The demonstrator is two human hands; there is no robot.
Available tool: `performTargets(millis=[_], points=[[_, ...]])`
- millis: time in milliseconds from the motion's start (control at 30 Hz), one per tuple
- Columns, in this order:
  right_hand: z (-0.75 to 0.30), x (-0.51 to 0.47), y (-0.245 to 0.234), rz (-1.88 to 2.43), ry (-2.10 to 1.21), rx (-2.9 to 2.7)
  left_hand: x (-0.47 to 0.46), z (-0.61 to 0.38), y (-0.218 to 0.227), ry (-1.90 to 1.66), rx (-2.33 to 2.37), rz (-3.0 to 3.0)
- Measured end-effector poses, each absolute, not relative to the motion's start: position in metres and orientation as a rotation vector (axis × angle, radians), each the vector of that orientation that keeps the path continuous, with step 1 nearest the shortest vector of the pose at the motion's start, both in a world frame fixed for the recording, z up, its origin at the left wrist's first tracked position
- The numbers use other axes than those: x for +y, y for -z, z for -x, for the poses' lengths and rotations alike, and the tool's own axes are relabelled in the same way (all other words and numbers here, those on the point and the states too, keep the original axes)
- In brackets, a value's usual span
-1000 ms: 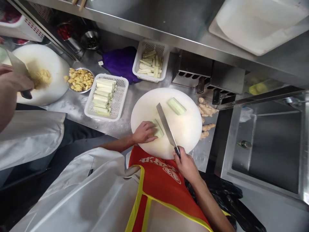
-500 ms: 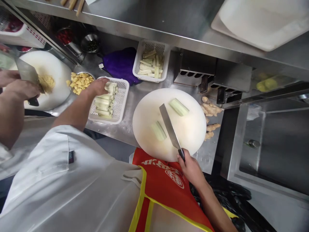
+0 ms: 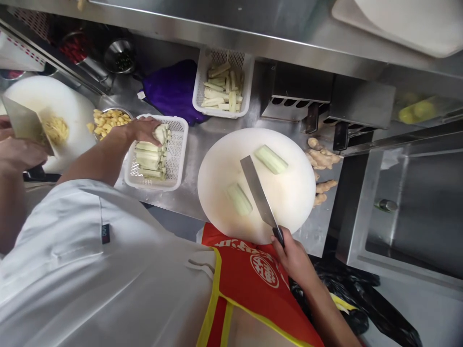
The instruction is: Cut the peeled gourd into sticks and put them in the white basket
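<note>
My right hand [image 3: 294, 255] is closed around the black handle of a cleaver [image 3: 257, 190], whose blade lies over a round white chopping board [image 3: 217, 159]. Two peeled, pale green vegetable pieces rest on the board, one [image 3: 271, 159] beyond the blade and the other [image 3: 239, 199] to its left. Over at the left, my left hand [image 3: 144, 130] reaches into a white plastic basket [image 3: 177, 159]. Its fingers are curled on the topmost of the pale green vegetable sticks [image 3: 150, 159] stacked there; part of the grip is hidden.
Another white basket [image 3: 197, 94] of sticks stands behind. Ginger [image 3: 323, 159] lies right of the board, below knife racks [image 3: 296, 89]. A bowl of yellow pieces [image 3: 108, 120] sits left. A co-worker's hands [image 3: 21, 149] hold a cleaver at another board [image 3: 72, 106]. A sink [image 3: 354, 226] is right.
The view has shifted slightly. My left hand stays at the basket's stick pile, its fingers now lower over the sticks. My right hand and the cleaver have barely moved over the board.
</note>
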State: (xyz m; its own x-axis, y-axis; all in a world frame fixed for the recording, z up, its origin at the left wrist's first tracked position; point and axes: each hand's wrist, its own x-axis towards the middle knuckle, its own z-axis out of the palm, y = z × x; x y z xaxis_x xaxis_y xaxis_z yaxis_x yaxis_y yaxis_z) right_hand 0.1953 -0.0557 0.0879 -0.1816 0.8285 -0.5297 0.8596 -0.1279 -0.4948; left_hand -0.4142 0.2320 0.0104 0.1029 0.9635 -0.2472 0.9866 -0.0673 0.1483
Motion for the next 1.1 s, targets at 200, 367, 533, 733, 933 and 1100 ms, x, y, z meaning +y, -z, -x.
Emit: performTargets(millis=[200,367,533,733,933,1100], points=[[-0.196,-0.056,-0.087,-2.008,1.243,2.055,0.227,0.422,-0.002,0.264,1.917,-2.020],[-0.195,-0.056,-0.087,-2.014,1.231,2.050,0.219,0.419,-0.002,0.353,1.945,-2.044],[-0.192,-0.058,-0.087,-2.048,1.265,2.033,0.216,0.415,-0.011,0.408,1.943,-2.044],[-0.192,-0.062,-0.084,-2.080,1.293,2.000,0.207,0.415,-0.013,0.399,1.974,-2.056],[-0.194,-0.060,-0.085,-2.073,1.299,1.982,0.197,0.411,-0.013,0.380,2.116,-2.079],[-0.194,-0.057,-0.088,-2.069,1.312,1.959,0.197,0.407,-0.018,0.458,2.017,-2.101]])
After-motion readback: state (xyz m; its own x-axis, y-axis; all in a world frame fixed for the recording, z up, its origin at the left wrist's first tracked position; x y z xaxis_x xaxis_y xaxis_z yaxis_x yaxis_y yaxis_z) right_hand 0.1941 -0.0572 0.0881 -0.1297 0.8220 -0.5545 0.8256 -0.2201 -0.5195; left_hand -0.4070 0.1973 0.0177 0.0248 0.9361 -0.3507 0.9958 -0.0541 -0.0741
